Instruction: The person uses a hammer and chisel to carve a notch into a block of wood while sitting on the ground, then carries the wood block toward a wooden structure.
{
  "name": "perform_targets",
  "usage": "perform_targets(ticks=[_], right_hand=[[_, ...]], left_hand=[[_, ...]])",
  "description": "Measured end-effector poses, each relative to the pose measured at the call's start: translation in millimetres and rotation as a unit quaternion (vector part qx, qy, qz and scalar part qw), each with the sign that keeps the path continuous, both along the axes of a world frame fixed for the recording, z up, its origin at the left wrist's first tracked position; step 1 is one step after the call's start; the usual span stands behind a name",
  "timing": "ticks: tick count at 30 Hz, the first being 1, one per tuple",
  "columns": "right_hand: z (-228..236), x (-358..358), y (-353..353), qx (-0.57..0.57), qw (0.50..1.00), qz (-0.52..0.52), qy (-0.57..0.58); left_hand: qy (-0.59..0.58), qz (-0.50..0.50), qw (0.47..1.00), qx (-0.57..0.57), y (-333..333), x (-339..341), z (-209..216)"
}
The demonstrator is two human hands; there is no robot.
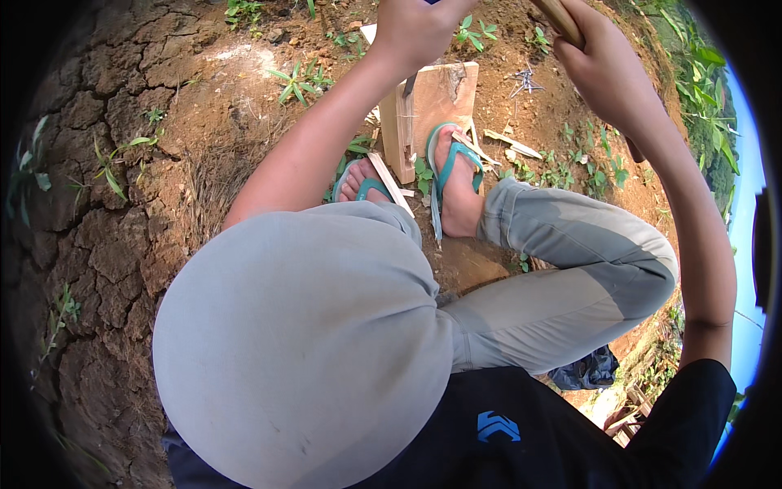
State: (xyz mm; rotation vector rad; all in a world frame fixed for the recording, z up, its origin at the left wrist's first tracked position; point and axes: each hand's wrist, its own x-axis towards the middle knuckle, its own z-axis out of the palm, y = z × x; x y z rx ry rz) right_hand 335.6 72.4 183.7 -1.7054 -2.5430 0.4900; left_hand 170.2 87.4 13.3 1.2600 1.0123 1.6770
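Note:
At the top edge my left hand is closed around what looks like a chisel; a bit of its blue handle shows above the fist. Its dark metal blade points down at the edge of a wooden block. A wider board stands beside that block, between my feet. My right hand is raised at upper right, wrapped around a wooden tool handle. The far end of that tool lies outside the picture, so its head is hidden.
My feet in green flip-flops are close to the wood. Wood splinters and a small pile of nails lie on the brown soil. Cracked dry earth spreads at left; green plants grow at right.

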Motion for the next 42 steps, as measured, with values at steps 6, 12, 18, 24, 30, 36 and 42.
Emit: perform_targets(ticks=[6,12,18,24,30,36,42], right_hand=[[0,1,-14,0.047,0.998,0.033,0.011],[1,15,2,0.070,0.994,0.083,-0.013],[4,11,1,0.092,0.995,0.030,0.010],[-4,10,1,0.043,0.999,0.031,0.012],[-8,24,-7,-0.003,1.000,-0.018,0.017],[-8,33,-25,-0.004,0.996,-0.061,0.062],[-2,33,-29,-0.004,0.998,-0.040,0.046]], left_hand=[[-0.037,0.009,0.999,0.011,1,-1,-5],[-0.059,-0.015,0.998,-0.019,1,-1,2],[-0.041,-0.017,0.997,-0.065,4,-8,-3],[-0.090,-0.049,0.987,-0.126,1,3,-40],[-0.052,-0.037,0.995,-0.079,-24,11,-18],[-0.052,-0.040,0.997,-0.046,-12,-5,12],[-0.019,-0.024,0.999,-0.032,-18,0,8]])
